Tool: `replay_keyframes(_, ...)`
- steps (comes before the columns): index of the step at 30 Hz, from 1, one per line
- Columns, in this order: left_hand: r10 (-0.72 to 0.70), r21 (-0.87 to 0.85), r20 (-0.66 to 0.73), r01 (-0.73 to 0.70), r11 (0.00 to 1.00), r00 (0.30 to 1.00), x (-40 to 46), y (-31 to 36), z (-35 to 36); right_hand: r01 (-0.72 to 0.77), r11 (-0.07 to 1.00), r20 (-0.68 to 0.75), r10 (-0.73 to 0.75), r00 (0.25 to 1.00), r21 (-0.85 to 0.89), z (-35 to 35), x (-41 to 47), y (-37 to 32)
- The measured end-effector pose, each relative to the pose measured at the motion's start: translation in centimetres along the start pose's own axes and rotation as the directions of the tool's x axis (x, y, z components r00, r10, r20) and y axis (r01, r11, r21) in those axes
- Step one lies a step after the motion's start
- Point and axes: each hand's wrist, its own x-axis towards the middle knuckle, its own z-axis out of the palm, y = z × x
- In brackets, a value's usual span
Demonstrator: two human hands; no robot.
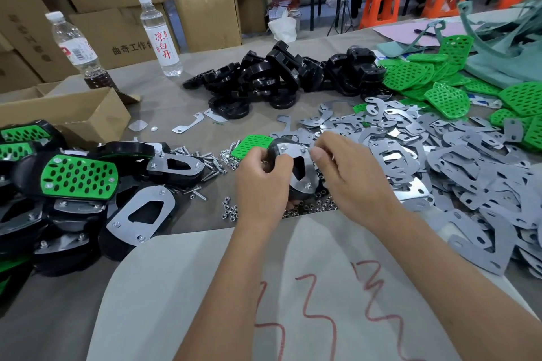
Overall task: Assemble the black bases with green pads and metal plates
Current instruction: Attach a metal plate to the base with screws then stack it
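My left hand grips a black base with a metal plate on its upper face, held just above the table's near middle. My right hand pinches something small at the plate's upper right corner, where a screw stands; the pinched piece is hidden by my fingertips. A single green pad lies just behind my left hand. Loose black bases are heaped at the back centre, green pads at the back right, and grey metal plates spread over the right side.
Finished assemblies are piled at the left beside an open cardboard box. Screws and nuts are scattered around my hands. Two water bottles stand at the back left before stacked cartons. A person sits on an orange stool far behind.
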Motion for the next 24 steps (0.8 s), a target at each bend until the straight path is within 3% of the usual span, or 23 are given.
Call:
replay_keyframes(3,0.063,0.011,0.088,-0.064,0.998,0.994,-0.32,0.02,0.14,-0.042,0.997,0.074,0.046,0.996,-0.059,-0.27,0.27,1.05)
replay_keyframes(11,0.068,0.004,0.155,-0.07,0.998,0.986,-0.29,0.1,-0.24,0.062,0.993,0.207,-0.041,0.978,-0.097,-0.93,0.44,0.89)
replay_keyframes(17,0.066,0.044,0.215,-0.077,0.996,0.974,-0.41,0.06,-0.45,0.048,0.978,0.144,-0.019,0.989,-0.201,-0.48,-0.02,0.39)
replay_keyframes(20,0.039,0.03,0.222,-0.046,0.998,0.974,-0.5,0.15,-0.37,0.039,0.987,0.061,-0.029,0.998,-0.157,-0.75,-0.22,0.53)
replay_keyframes(24,0.029,-0.004,0.205,-0.029,1.0,0.978,-0.41,0.0,-0.42,0.103,0.993,0.163,-0.093,0.982,-0.056,-1.09,-0.3,0.86)
